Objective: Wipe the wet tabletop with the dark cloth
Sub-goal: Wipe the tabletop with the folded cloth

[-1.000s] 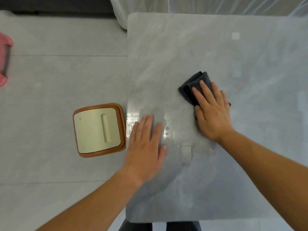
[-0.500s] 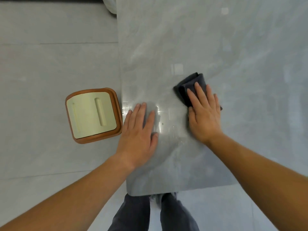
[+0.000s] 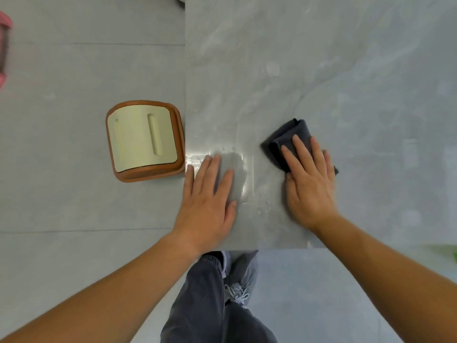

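A folded dark grey cloth (image 3: 286,139) lies on the grey marble tabletop (image 3: 321,70), near its front left corner. My right hand (image 3: 309,184) presses flat on the cloth, fingers spread, covering its near half. My left hand (image 3: 210,196) rests flat on the bare tabletop by the left edge, fingers apart, holding nothing. Between the two hands the surface glistens with a wet patch (image 3: 247,174) and small droplets.
A brown stool with a cream seat (image 3: 144,139) stands on the tiled floor right against the table's left edge. A pink object (image 3: 3,45) shows at the far left. My legs and a grey shoe (image 3: 237,293) are below the table's front edge (image 3: 279,248).
The view has tilted down, so the table's front edge and my legs show. My right hand and the cloth slid slightly toward me and the front edge. My left hand stays flat.
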A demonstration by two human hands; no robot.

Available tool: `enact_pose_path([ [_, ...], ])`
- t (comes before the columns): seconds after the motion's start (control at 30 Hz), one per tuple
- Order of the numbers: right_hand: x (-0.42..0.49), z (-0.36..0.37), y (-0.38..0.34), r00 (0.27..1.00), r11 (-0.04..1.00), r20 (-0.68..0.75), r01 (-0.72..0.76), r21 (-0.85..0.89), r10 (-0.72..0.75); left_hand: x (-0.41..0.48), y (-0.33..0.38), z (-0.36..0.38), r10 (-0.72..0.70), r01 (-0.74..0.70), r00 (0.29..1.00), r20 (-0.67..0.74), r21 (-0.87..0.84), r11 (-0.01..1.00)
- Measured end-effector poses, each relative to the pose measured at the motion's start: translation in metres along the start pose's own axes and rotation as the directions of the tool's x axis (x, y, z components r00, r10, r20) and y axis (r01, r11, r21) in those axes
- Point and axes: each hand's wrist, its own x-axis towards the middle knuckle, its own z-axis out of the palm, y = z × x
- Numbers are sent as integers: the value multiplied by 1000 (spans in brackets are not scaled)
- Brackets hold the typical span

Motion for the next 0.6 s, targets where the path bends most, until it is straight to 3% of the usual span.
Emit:
enact_pose_path([
  [0.07,-30,11,-19,999,999,-17,46,9,-46,-9,6,6,-26,26,1000,-6,15,1000],
  [0.2,-103,16,-10,933,938,111,346,-17,-342,-26,14,14,-63,63,998,-30,24,998],
  [0.27,-102,10,8,907,912,131,408,-35,-401,-35,17,17,-74,75,997,-28,29,997],
  [0.33,-91,4,18,947,950,88,312,-21,-309,-45,18,21,-86,86,996,-11,32,996],
  [0.4,-84,2,13,991,992,40,127,18,-127,-51,18,22,-105,104,994,10,28,994],
  [0.47,-90,8,-8,1000,999,-22,-7,54,9,-50,17,20,-120,120,993,-5,-6,993],
  [0.53,-106,18,-34,999,998,-46,-22,61,25,-47,16,16,-135,131,989,-65,-64,989],
  [0.6,-126,27,-51,997,996,-11,80,41,-80,-45,14,13,-134,121,984,-121,-107,987],
])
